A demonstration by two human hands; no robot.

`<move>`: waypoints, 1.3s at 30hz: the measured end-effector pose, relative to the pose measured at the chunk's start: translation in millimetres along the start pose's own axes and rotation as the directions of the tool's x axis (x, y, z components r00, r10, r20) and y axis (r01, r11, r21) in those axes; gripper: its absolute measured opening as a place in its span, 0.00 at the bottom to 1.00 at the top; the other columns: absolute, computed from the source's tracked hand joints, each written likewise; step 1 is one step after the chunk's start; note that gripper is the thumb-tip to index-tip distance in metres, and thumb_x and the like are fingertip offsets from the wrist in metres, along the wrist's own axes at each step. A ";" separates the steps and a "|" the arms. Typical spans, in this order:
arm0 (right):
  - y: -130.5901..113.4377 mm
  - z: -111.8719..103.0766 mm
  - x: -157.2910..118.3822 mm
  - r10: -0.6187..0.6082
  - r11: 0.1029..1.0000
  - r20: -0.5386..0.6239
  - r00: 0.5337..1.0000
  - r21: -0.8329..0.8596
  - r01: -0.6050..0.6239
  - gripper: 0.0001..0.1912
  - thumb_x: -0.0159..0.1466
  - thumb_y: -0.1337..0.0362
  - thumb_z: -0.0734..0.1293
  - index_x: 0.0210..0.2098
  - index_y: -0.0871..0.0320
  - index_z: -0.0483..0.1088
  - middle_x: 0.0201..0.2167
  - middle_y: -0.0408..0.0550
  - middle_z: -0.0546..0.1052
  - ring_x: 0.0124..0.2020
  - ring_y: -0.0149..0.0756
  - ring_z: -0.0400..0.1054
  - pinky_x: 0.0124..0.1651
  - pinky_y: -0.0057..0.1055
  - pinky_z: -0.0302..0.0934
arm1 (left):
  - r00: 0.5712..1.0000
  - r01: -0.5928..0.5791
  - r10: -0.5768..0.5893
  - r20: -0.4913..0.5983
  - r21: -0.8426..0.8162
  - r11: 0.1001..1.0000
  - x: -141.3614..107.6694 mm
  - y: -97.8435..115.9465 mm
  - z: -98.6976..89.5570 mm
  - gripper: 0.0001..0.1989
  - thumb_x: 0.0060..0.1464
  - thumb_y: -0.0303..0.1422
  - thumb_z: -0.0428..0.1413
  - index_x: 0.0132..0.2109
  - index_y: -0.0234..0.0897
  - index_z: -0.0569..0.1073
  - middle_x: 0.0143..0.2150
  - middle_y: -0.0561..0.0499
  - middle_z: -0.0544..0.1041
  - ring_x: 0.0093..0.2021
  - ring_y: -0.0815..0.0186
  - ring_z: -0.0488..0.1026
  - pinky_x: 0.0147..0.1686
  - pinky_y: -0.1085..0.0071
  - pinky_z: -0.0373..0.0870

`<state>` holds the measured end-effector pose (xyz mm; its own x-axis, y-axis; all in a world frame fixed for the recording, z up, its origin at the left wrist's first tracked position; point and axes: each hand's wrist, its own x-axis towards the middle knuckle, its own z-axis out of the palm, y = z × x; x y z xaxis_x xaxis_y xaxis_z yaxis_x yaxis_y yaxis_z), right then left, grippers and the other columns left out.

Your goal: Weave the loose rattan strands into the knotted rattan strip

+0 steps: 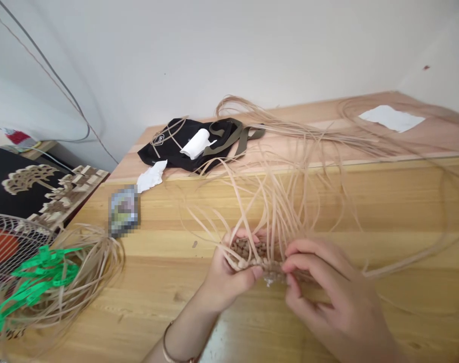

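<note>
A small woven basket piece of tan strips is held low over the table, its hollow inside showing dark brown weave. Long loose weaving strips fan up and away from its rim. My left hand is wrapped round the left side, thumb pressed on the near edge. At the right edge, the fingertips of my right hand are pinched together on a weaving strip; the exact strip is partly hidden and blurred. Something clear and shiny hangs under the near rim.
On the left lies a bundle of strips with a green ribbon, beside a wire-mesh guard. A black bag, white paper roll and more long strips lie at the back, near the wall.
</note>
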<state>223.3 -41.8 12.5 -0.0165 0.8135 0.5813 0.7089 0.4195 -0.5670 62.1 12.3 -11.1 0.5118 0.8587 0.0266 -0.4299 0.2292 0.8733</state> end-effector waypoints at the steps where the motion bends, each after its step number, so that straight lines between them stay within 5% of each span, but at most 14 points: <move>1: 0.4 -1.1 0.3 0.001 1.000 -0.002 1.000 -0.008 -0.001 0.09 0.59 0.76 0.61 0.35 0.57 0.67 0.37 0.46 0.71 0.40 0.36 0.66 0.42 0.34 0.60 | 1.000 0.004 -0.004 0.011 -0.025 1.000 0.4 0.2 -1.0 0.15 0.48 0.25 0.63 0.43 0.40 0.71 0.53 0.49 0.76 0.51 0.64 0.73 0.48 0.71 0.68; 13: -3.8 -8.9 9.3 -0.073 0.995 -0.003 0.997 -0.073 0.073 0.09 0.60 0.75 0.62 0.34 0.57 0.69 0.32 0.46 0.76 0.34 0.36 0.70 0.38 0.35 0.64 | 0.996 0.094 -0.095 -0.002 -0.115 0.989 1.0 -4.2 -3.4 0.19 0.44 0.31 0.67 0.43 0.39 0.70 0.54 0.47 0.76 0.54 0.56 0.73 0.50 0.63 0.68; 24: -7.6 -9.8 9.5 -0.093 0.995 0.005 0.996 -0.038 0.093 0.07 0.59 0.76 0.64 0.33 0.58 0.70 0.30 0.46 0.76 0.32 0.36 0.69 0.37 0.35 0.61 | 0.994 0.109 -0.107 0.025 -0.134 0.985 -2.7 1.4 0.2 0.20 0.43 0.29 0.66 0.44 0.42 0.71 0.53 0.49 0.74 0.51 0.59 0.73 0.48 0.67 0.69; 31: -10.5 -9.5 11.0 -0.100 0.995 0.032 0.994 -0.012 0.100 0.09 0.59 0.76 0.63 0.34 0.58 0.70 0.30 0.45 0.75 0.31 0.34 0.68 0.36 0.34 0.60 | 0.989 0.145 -0.137 0.057 -0.166 0.975 -3.3 3.2 0.6 0.20 0.42 0.28 0.66 0.44 0.42 0.71 0.44 0.52 0.75 0.41 0.68 0.74 0.40 0.75 0.70; 39: -8.0 -9.1 10.2 -0.109 0.994 0.029 0.994 -0.019 0.110 0.09 0.59 0.76 0.63 0.34 0.58 0.70 0.30 0.45 0.76 0.32 0.35 0.70 0.37 0.34 0.61 | 0.989 0.132 -0.122 0.085 -0.133 0.982 -2.5 2.1 0.2 0.20 0.43 0.29 0.65 0.44 0.44 0.70 0.43 0.53 0.75 0.40 0.67 0.74 0.44 0.70 0.69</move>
<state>223.8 -40.5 28.3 -0.1144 0.7744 0.6223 0.7161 0.4984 -0.4887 60.1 10.5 -9.2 0.6216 0.7824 -0.0389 -0.4531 0.3997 0.7968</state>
